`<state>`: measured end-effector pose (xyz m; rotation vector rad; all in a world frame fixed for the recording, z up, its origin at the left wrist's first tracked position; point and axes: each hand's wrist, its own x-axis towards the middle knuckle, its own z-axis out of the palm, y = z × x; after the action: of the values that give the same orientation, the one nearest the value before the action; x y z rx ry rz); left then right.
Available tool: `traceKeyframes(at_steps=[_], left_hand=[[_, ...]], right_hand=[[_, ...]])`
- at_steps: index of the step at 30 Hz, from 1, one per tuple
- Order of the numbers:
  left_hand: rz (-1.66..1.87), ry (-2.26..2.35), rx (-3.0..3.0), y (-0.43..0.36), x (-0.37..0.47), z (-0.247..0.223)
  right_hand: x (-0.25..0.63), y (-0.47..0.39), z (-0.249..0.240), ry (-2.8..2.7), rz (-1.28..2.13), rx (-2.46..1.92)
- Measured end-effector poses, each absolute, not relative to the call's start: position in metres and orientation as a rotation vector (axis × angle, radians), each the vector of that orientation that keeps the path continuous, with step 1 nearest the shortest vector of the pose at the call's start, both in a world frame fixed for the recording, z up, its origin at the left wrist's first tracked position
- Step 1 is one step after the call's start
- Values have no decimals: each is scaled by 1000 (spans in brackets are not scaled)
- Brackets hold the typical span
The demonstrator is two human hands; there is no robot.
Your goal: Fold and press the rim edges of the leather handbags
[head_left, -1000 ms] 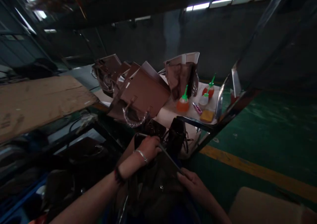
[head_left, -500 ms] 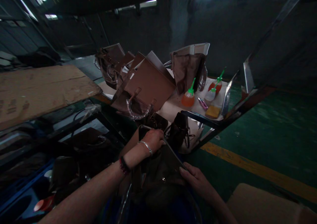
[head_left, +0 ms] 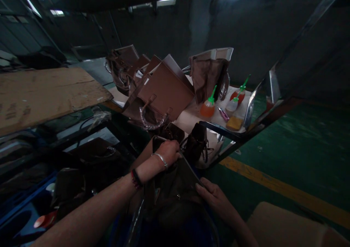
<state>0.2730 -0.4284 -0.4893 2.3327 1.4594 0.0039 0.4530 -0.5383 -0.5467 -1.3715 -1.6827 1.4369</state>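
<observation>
A dark brown handbag (head_left: pixel 175 188) is in front of me, its top edge facing up and its lower part lost in shadow. My left hand (head_left: pixel 168 152), with a silver bangle at the wrist, is closed on the bag's upper rim near the far corner; its fingertips are partly hidden. Lower on the right, my right hand (head_left: pixel 209 192) pinches the same rim between thumb and fingers. A small gold-coloured fitting shows on the bag between the hands. Just beyond it stands a smaller dark bag (head_left: pixel 197 143).
Brown handbags (head_left: pixel 166 90) with wrapped handles lean on a table, near another upright bag (head_left: pixel 209 74). Green-tipped bottles (head_left: pixel 207 108) and a yellow block (head_left: pixel 234 123) sit at right. Cardboard (head_left: pixel 49 94) covers a left surface; a carton (head_left: pixel 284 225) is lower right.
The view has shifted slightly. Both hands keep their hold on the bag's rim, with hardly any movement between them.
</observation>
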Motion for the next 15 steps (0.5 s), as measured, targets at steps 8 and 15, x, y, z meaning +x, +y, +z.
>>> traceKeyframes(at_steps=[8, 15], left_hand=[[-6, 1512, 2303, -435, 273, -483], [49, 1537, 2294, -437, 269, -484]], right_hand=[[452, -531, -535, -1742, 1480, -1401], [445, -517, -537, -1696, 1550, -1386]])
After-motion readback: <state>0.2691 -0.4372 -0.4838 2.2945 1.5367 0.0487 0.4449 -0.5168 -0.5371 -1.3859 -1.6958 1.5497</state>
